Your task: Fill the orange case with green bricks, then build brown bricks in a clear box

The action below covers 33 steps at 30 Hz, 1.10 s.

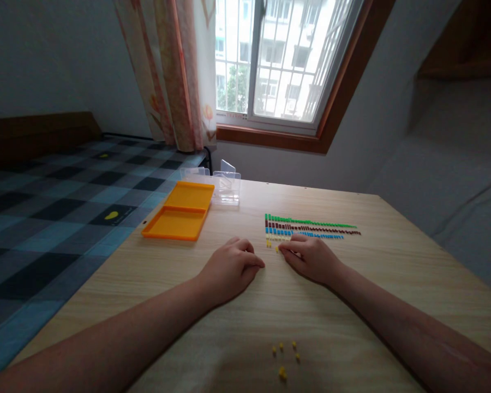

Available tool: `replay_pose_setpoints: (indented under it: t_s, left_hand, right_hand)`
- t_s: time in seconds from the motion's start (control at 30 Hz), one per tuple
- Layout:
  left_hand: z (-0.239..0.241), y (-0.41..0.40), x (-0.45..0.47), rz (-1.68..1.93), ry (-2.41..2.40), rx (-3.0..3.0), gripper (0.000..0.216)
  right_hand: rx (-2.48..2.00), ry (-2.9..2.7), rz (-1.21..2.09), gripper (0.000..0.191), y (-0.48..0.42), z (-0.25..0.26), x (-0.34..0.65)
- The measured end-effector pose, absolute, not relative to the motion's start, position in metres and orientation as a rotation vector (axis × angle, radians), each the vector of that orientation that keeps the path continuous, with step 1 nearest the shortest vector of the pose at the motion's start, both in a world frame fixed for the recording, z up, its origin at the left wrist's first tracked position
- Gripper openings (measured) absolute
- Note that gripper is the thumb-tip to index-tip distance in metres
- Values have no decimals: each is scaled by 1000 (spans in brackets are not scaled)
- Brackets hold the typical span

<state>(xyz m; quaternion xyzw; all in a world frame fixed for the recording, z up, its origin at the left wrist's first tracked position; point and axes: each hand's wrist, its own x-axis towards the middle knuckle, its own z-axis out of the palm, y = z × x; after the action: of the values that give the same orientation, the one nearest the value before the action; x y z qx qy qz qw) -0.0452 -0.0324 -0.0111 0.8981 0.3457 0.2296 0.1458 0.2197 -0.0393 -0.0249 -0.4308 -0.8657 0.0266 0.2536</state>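
green, brown and blue rows [286,226] look done past the right hand [311,257], loose yellow bits [282,373] wait this side of the left hand [232,268], and whether both hands' bent fingers pinch any, i can't tell.

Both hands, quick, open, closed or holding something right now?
Left hand: closed, fingertips together; no held thing visible.
Right hand: fingertips at a small yellow piece; whether gripping it cannot be told.
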Motion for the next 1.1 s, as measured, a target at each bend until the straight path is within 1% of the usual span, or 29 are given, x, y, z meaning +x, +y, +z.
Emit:
replay_pose_setpoints:
  t_s: [0.17,0.53,0.93,1.03,1.1]
  left_hand:
    - [-11,-32,-45,670,1009,2583,20]
    - [-9,-32,-43,650,1016,2590,21]
    - [-9,-31,-42,641,973,2637,21]
    - [-7,-32,-42,657,945,2660,20]
    - [-5,-33,-42,624,877,2658,19]
  right_hand:
    - [-1117,-2359,71,26,-42,-23,218]
    - [-1257,-2332,100,27,-36,-25,207]
    - [-1224,-2275,94,26,-35,-27,212]
    - [-1117,-2242,170,24,-37,-26,215]
    - [-1020,-2246,299,23,-41,-23,217]
